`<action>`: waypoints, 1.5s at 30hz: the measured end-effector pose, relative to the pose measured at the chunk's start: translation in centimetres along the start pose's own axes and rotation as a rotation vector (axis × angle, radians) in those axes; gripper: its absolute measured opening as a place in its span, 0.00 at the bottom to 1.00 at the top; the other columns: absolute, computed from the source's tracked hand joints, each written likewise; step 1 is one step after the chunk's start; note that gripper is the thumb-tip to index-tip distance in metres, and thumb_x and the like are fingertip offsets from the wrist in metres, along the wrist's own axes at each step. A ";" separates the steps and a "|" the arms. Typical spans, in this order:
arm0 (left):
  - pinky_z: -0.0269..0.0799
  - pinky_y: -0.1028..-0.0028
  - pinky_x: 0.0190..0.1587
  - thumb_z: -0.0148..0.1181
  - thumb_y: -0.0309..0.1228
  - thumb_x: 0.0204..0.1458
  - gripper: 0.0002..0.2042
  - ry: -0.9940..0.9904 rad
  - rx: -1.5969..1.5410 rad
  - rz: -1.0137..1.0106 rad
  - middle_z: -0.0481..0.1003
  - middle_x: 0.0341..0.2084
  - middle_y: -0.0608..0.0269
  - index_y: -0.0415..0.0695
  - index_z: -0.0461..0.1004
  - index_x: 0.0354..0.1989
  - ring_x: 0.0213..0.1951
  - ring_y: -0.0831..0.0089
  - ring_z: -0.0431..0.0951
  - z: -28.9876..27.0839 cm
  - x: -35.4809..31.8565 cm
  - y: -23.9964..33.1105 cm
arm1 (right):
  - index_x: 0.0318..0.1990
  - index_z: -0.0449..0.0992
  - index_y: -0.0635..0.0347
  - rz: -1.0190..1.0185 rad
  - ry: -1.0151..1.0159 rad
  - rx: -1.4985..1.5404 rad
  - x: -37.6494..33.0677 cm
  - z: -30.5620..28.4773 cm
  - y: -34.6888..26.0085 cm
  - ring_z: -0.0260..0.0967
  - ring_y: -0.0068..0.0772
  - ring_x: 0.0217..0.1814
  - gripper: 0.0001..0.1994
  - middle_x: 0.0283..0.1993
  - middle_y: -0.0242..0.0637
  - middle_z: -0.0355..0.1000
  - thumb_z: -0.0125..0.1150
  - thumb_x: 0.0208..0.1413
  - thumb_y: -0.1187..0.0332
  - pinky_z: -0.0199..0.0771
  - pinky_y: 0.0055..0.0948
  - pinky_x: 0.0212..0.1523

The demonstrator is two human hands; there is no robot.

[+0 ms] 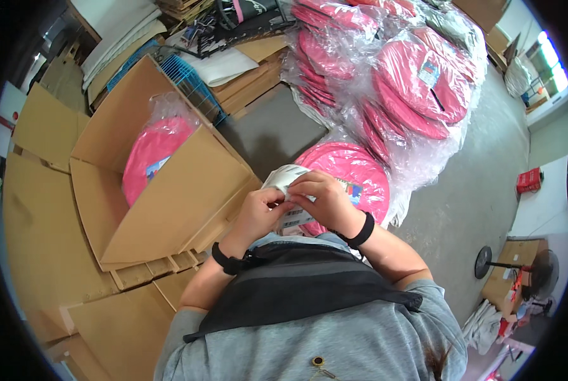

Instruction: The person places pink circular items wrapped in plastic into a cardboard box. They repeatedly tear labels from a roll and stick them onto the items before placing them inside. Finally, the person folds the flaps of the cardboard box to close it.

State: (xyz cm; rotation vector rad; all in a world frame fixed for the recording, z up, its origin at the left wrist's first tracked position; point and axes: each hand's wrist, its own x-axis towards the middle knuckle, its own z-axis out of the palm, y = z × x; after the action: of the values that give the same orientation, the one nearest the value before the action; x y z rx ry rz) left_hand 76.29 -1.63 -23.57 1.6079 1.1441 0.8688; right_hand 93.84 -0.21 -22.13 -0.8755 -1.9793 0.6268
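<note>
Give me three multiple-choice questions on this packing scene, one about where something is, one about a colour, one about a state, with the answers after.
1. Where does the open cardboard box stand?
A. to the person's left
B. to the person's right
C. on top of the bagged stack

2. What colour is the round item inside the box?
A. blue
B. pink
C. green

3. What are the left hand and right hand doing?
A. hanging empty
B. both holding a white paper label strip
C. resting on the box

Answers: 1 A, the box lies left of the hands; 2 B, it is pink like the bagged stack; 3 B, the fingers of both hands pinch the strip.
</note>
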 end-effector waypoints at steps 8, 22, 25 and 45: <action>0.65 0.77 0.25 0.59 0.26 0.43 0.06 -0.072 0.070 -0.027 0.69 0.16 0.60 0.35 0.72 0.24 0.21 0.78 0.68 0.1 0.5 0.7 | 0.27 0.72 0.62 0.083 -0.010 0.050 -1.1 0.1 1.5 0.66 0.44 0.30 0.05 0.25 0.41 0.68 0.59 0.39 0.74 0.67 0.34 0.30; 0.62 0.81 0.24 0.59 0.26 0.44 0.05 -0.035 -0.129 -0.526 0.71 0.17 0.69 0.35 0.74 0.27 0.21 0.84 0.66 0.2 -1.8 -8.1 | 0.34 0.71 0.65 0.901 0.151 0.922 -5.7 1.0 7.8 0.66 0.19 0.33 0.04 0.30 0.30 0.70 0.51 0.53 0.74 0.67 0.19 0.36; 0.62 0.81 0.26 0.58 0.24 0.44 0.05 0.042 -0.156 -0.686 0.71 0.18 0.69 0.35 0.74 0.26 0.22 0.83 0.67 0.0 -4.7 -9.9 | 0.33 0.73 0.63 1.011 0.434 0.889 -9.7 1.9 13.6 0.63 0.15 0.27 0.04 0.28 0.29 0.70 0.52 0.52 0.75 0.65 0.17 0.29; 0.69 0.74 0.37 0.51 0.21 0.46 0.08 0.279 -0.376 -1.290 0.74 0.28 0.59 0.32 0.72 0.33 0.30 0.73 0.73 0.1 -14.6 -26.7 | 0.31 0.73 0.63 0.720 0.381 -0.270 -25.2 17.5 49.6 0.69 0.39 0.37 0.04 0.35 0.41 0.70 0.56 0.45 0.77 0.69 0.29 0.37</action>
State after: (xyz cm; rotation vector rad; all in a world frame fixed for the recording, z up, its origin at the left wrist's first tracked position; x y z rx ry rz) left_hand 64.43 -12.48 -49.46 0.2341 1.7221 0.3637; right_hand 105.44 9.75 -78.48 -1.7637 -1.3949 0.5296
